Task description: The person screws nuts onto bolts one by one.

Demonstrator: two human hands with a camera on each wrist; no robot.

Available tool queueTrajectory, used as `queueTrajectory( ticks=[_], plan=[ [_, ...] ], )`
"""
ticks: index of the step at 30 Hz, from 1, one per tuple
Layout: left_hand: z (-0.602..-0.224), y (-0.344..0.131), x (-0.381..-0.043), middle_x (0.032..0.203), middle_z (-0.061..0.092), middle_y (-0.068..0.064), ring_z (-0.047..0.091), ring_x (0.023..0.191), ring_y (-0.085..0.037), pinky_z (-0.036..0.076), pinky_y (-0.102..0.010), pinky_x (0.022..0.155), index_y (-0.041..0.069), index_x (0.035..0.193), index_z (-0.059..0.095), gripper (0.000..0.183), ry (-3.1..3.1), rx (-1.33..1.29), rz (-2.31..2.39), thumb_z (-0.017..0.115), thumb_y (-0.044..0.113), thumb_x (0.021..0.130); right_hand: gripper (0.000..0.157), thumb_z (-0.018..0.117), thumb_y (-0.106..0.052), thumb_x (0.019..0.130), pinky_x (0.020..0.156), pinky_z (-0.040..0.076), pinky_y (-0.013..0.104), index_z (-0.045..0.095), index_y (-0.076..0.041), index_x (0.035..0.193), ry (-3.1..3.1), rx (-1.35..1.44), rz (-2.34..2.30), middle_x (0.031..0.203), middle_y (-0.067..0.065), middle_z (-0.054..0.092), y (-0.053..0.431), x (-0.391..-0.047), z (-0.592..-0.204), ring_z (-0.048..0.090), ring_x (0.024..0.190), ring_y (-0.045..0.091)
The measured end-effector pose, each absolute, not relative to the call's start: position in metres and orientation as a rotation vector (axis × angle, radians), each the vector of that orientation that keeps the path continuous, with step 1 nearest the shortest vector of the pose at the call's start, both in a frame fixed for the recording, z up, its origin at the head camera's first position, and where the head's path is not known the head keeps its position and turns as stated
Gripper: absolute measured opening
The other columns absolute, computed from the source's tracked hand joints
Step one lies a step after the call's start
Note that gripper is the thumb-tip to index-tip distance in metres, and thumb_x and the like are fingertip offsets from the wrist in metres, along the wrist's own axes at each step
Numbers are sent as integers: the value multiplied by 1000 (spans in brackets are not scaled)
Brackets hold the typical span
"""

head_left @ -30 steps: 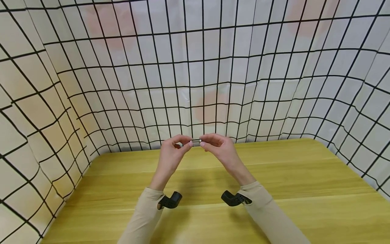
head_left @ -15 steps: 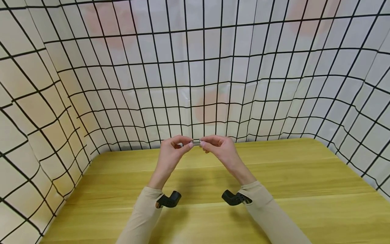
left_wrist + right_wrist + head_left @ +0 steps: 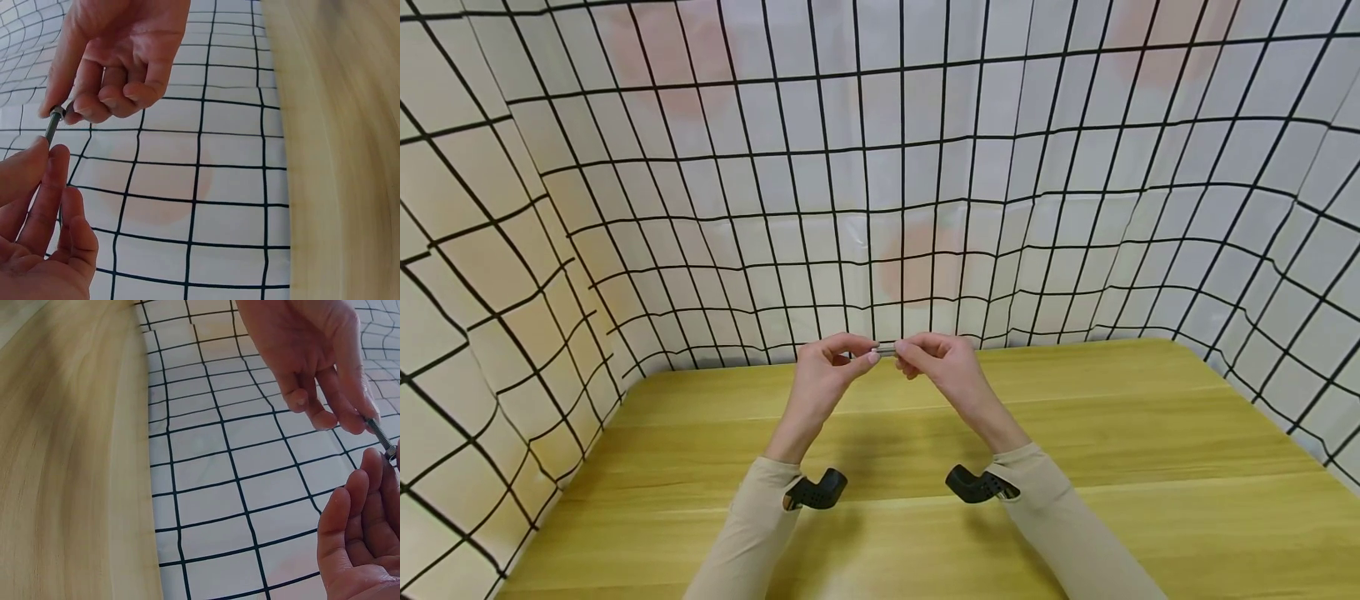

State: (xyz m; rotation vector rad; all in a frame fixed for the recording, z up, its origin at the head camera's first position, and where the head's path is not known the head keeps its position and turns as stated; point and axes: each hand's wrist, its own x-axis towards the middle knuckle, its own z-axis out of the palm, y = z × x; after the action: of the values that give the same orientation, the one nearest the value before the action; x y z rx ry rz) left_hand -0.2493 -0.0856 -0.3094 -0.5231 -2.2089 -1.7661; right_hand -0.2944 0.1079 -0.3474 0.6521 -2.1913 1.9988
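In the head view, a thin metal bolt (image 3: pixel 887 351) spans the gap between both hands, roughly level above the far edge of the table. My left hand (image 3: pixel 826 372) pinches one end between thumb and fingertip. My right hand (image 3: pixel 950 373) pinches the other end, where the right wrist view shows a shiny nut (image 3: pixel 392 452) at the fingertips. Threads are visible on the bolt's shank (image 3: pixel 377 432). The left wrist view also has the nut (image 3: pixel 57 112) between the right thumb and finger. Both bolt ends are partly covered by fingers.
A yellowish wood-grain table (image 3: pixel 880 533) lies beneath the forearms. White sheeting with a black grid (image 3: pixel 925 167) rises behind the table and along its sides. Black wrist mounts (image 3: pixel 820 490) stick out from both beige sleeves.
The right thumb and index finger have shifted at their end of the bolt, and more of the other right fingers show below. The left fingertips have edged slightly right.
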Motion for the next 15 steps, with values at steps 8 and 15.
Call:
queueTrajectory(
  ticks=[8,15],
  plan=[
    [-311,-85,-250,89,66,-15,50,73,-33,37,-30,63,-4,99,74,11,-2198,-544,-1761,71,2,90,22,61,-14,99,75,52,33,69,4,89,-2220,658,1980,80,13,66,105,-277,-330,59,75,26],
    [-311,-83,-249,92,65,-16,56,82,-38,42,-32,70,-6,101,73,14,-2170,-521,-1792,70,3,90,26,59,-17,100,76,51,33,70,3,88,-2254,654,1967,78,10,66,104,-271,-324,59,74,27]
  ],
)
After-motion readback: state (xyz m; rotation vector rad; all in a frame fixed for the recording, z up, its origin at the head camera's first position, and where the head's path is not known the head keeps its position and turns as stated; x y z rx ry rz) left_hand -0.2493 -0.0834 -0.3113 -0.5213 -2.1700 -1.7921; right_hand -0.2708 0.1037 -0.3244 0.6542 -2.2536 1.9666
